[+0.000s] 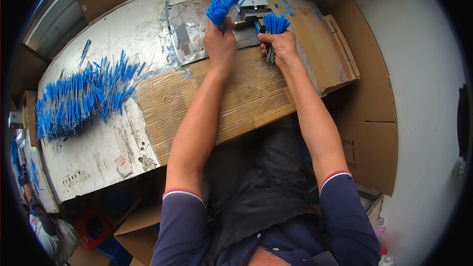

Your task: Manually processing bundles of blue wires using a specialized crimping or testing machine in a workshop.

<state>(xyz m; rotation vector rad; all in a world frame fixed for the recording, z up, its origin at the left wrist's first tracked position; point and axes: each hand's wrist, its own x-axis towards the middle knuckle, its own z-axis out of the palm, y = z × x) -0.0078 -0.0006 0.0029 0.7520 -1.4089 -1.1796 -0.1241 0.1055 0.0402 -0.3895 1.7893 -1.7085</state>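
My left hand (220, 44) is closed around a bundle of thin wire brushes with blue heads (224, 7), held upright over the metal plate. To its right, my right hand (281, 47) grips a smaller bundle of the same brushes (276, 23), blue ends up, with the wire stems showing below the fingers. A dark metal fixture (252, 15) sits between and just beyond the two bundles. At the left of the table lies a large pile of blue wire brushes (84, 96), their looped wire ends pointing toward me.
Cardboard (246, 98) covers the table's near edge, with a taped cardboard piece (320, 44) at the right. A worn metal plate (189, 34) lies under the fixture. A pen (85, 51) rests behind the pile. Another person (47, 226) works at the far left.
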